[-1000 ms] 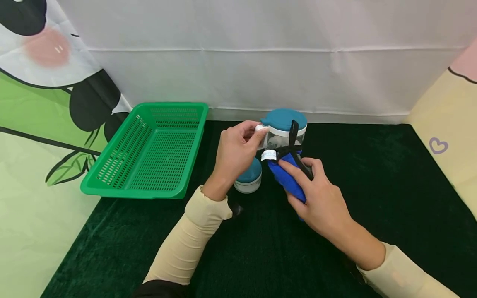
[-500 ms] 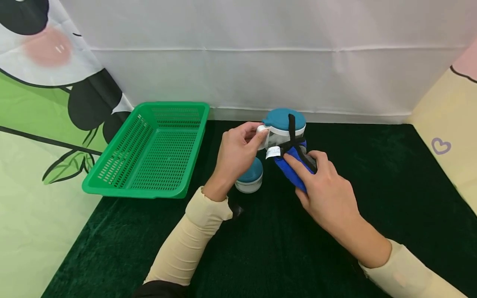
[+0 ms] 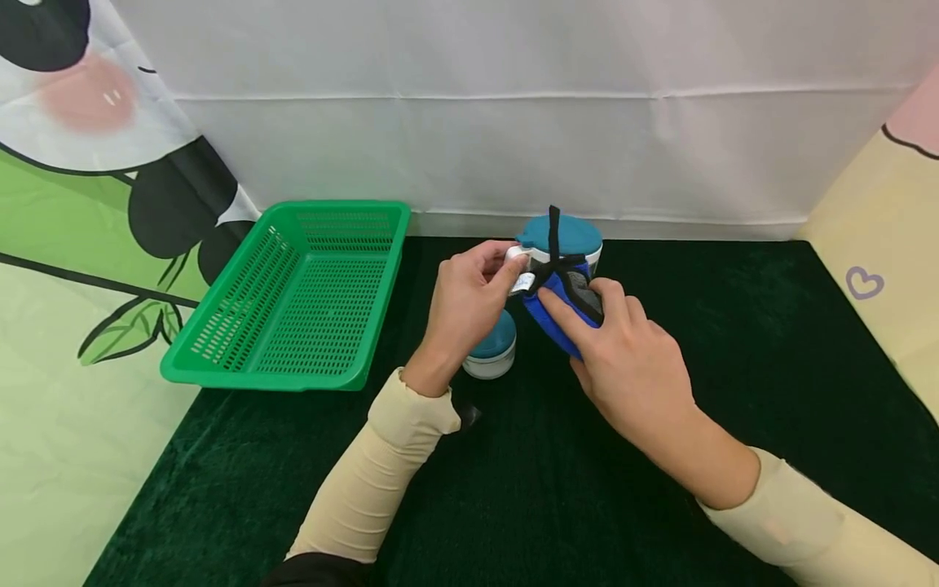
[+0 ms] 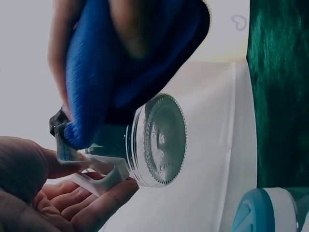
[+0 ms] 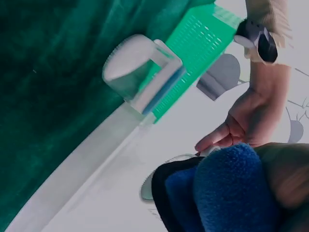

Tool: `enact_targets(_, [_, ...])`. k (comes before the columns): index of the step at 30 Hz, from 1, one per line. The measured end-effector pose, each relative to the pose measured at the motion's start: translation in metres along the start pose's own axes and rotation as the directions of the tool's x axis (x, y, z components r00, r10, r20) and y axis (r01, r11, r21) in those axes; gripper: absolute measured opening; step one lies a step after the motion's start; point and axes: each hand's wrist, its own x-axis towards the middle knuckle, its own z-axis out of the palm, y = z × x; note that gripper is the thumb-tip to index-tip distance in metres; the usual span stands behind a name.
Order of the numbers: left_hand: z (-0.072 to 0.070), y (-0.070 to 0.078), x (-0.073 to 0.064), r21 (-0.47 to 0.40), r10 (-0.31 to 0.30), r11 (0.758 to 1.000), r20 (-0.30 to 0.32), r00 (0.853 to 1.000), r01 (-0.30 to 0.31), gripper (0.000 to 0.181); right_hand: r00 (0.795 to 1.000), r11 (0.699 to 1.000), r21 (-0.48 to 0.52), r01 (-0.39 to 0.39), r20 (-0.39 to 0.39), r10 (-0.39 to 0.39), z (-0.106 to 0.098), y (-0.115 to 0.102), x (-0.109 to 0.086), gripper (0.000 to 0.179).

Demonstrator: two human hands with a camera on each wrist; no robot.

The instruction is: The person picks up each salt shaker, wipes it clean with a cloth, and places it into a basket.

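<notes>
My left hand (image 3: 465,302) pinches the white handle (image 4: 104,182) of a clear glass jar (image 4: 166,140) with a blue lid (image 3: 575,235). Off the table, this jar shows its ribbed base in the left wrist view. Fingers of my right hand (image 3: 640,367) grip a folded fluffy blue cloth (image 3: 544,324) with black edging, a grey patch, a black strap and a white tag. The cloth covers the jar's near side by the handle; whether it touches the glass is hard to tell. Below them, a smaller blue-lidded jar (image 3: 490,346) stands on the table, partly behind my left hand.
A green plastic basket (image 3: 257,381) with slotted walls sits on the left of the dark green cloth-covered table (image 3: 734,367). A white sheet (image 3: 469,163) hangs along the back, and printed panels stand at both sides.
My right hand has carried the blue cloth upward, first a little to the right and then to the left across the jar's near side. My left hand and the jar have hardly moved.
</notes>
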Motion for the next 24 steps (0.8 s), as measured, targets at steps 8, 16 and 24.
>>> enact_targets(8, [-0.001, 0.0, 0.001, 0.006, 0.001, 1.0, -0.011, 1.0, -0.001, 0.029, 0.997, 0.994, 0.104, 0.012, 0.07, -0.019, 0.002, 0.006, 0.001, 0.082])
enact_targets(16, [-0.001, 0.001, 0.001, -0.018, -0.014, 1.0, -0.001, 1.0, 0.014, 0.026, 1.0, 0.974, 0.226, -0.015, -0.01, 0.018, 0.002, 0.015, 0.001, 0.083])
enact_targets(24, [0.001, -0.001, 0.0, 0.004, -0.014, 1.0, 0.002, 1.0, 0.014, 0.03, 0.999, 0.988, 0.154, 0.024, -0.03, -0.02, 0.01, 0.008, -0.003, 0.086])
